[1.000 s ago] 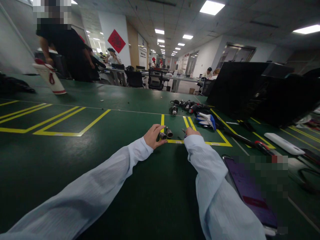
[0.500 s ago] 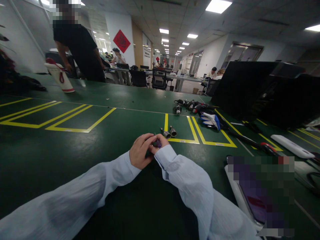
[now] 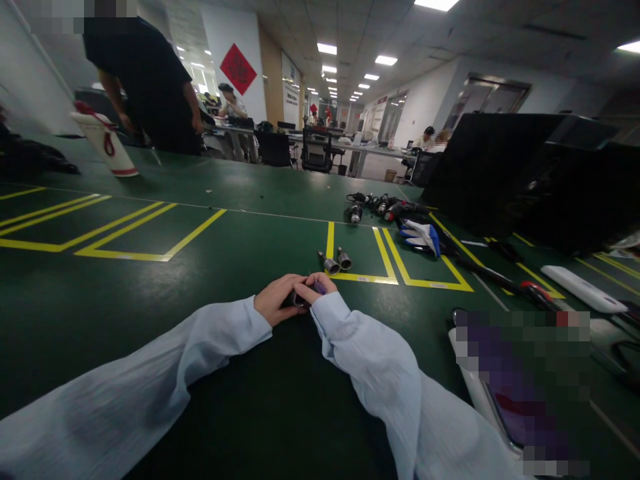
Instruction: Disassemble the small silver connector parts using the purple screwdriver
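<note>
My left hand (image 3: pixel 278 299) and my right hand (image 3: pixel 318 288) meet over the green table. Between them sits a small dark round metal piece (image 3: pixel 299 301), partly covered by fingers of both hands. Something purple (image 3: pixel 320 287) shows at my right hand's fingers; what it is cannot be made out. Just beyond the hands, two metal sockets with thin shanks, one (image 3: pixel 331 265) and another (image 3: pixel 344 259), lie side by side at a yellow tape corner.
Farther back are dark tools with cables (image 3: pixel 383 205) and a blue-and-white glove (image 3: pixel 421 237). At the right lie a white bar (image 3: pixel 584 289) and a phone (image 3: pixel 510 407). A cup (image 3: pixel 107 143) and a standing person (image 3: pixel 145 80) are at the left.
The fingers have shifted, and the dark round piece between my hands now shows. My left hand has moved slightly left and down. The camera view has shifted a little.
</note>
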`<action>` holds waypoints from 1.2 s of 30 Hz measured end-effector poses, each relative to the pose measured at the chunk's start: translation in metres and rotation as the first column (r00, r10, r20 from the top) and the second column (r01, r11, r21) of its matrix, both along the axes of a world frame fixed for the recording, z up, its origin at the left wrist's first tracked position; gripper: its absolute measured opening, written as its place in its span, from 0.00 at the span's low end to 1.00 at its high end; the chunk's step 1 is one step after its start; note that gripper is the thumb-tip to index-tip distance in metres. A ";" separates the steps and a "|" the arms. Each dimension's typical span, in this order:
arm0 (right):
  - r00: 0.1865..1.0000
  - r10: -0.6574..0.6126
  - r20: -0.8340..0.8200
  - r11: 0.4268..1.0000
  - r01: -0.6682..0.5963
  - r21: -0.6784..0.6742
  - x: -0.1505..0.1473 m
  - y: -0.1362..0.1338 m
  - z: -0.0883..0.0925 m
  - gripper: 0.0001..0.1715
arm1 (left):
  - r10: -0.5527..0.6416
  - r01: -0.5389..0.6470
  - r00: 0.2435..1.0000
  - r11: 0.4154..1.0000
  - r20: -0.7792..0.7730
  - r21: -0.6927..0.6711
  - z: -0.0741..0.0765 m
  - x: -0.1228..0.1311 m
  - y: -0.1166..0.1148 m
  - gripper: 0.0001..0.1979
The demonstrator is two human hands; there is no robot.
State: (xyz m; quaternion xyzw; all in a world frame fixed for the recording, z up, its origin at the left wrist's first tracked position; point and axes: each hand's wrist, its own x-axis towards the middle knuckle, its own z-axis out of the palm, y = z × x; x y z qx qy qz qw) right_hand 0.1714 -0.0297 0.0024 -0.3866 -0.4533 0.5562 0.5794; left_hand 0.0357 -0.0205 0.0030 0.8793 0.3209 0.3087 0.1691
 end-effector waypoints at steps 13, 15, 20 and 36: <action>0.997 -0.022 0.071 0.998 0.026 -0.056 0.004 0.008 -0.006 0.13 | 0.006 -0.001 0.998 0.996 0.057 -0.089 0.009 -0.004 0.000 0.15; 0.995 -0.039 0.090 0.998 0.043 -0.049 0.005 0.009 -0.008 0.12 | 0.032 -0.032 0.999 0.999 -0.028 -0.030 0.011 -0.003 -0.002 0.15; 0.987 -0.082 0.136 0.996 0.086 -0.027 0.008 0.004 -0.012 0.11 | 0.165 -0.122 0.921 0.983 -0.354 0.139 0.027 0.002 -0.017 0.18; 0.979 -0.135 0.152 0.989 0.124 0.078 0.017 -0.044 0.000 0.07 | 0.326 0.110 0.778 0.771 -0.537 0.627 0.037 0.022 -0.059 0.10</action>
